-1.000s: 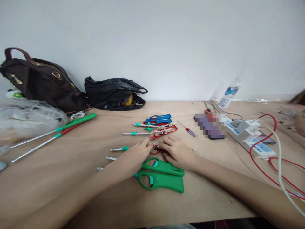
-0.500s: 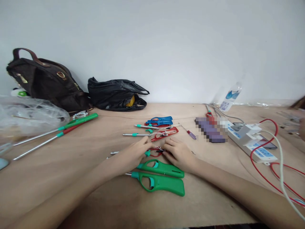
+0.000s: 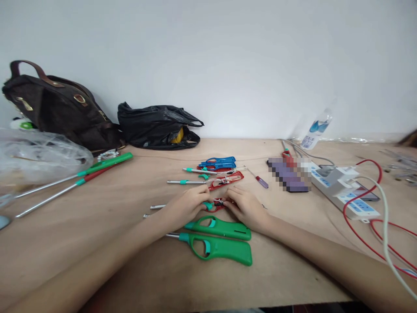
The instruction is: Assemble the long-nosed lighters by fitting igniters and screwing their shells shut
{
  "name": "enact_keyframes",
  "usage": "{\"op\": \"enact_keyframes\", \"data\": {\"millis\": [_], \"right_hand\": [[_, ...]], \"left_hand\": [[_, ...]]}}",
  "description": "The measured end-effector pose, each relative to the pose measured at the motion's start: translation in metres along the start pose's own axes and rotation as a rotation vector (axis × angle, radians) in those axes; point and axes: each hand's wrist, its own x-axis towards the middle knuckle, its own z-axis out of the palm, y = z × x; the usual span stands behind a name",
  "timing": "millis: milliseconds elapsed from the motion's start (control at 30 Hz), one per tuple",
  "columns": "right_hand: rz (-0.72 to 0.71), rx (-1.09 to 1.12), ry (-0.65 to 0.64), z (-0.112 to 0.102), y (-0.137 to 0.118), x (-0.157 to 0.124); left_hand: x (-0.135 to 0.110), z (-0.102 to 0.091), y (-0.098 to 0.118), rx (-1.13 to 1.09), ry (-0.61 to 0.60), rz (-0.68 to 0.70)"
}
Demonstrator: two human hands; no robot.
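My left hand [image 3: 185, 207] and my right hand [image 3: 244, 208] meet over an opened red lighter [image 3: 216, 204] with thin wires, lying flat on the wooden table [image 3: 130, 243]. Fingers of both hands are curled and pinch its parts from either side. A metal tube [image 3: 157, 207] runs out to the left from under my left hand. Just in front of my hands lie two green long-nosed lighters [image 3: 221, 250], side by side.
Behind my hands lie blue and red lighter shells [image 3: 219, 163], metal tubes and a small screwdriver [image 3: 259, 179]. Long green and red lighters [image 3: 97, 170] sit left, near a clear plastic bag [image 3: 35, 158], brown handbag [image 3: 61, 108] and black bag [image 3: 156, 126]. A power strip [image 3: 342, 191], cables and bottle [image 3: 314, 129] are right.
My left hand has slid right over the red lighter, closing against my right hand. The person's hand at the far right edge has gone out of view.
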Motion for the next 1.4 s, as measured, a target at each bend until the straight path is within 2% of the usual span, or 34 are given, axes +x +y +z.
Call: {"op": "enact_keyframes", "data": {"millis": [233,600,833,1067,1400], "right_hand": [[0.013,0.072,0.023,0.001,0.002,0.000],[0.015,0.091,0.030,0.002,0.002,0.001],[0.022,0.138,0.033,0.003,0.003,0.001],[0.066,0.151,0.036,0.004,0.002,0.001],[0.078,0.178,0.062,0.004,0.002,0.000]], "left_hand": [[0.002,0.008,-0.003,0.120,0.065,0.044],[0.006,0.017,-0.011,0.049,0.086,0.061],[0.004,0.021,-0.016,0.134,0.147,0.161],[0.005,0.020,-0.014,0.164,0.117,0.152],[0.006,0.023,-0.013,0.177,0.145,0.107]]}}
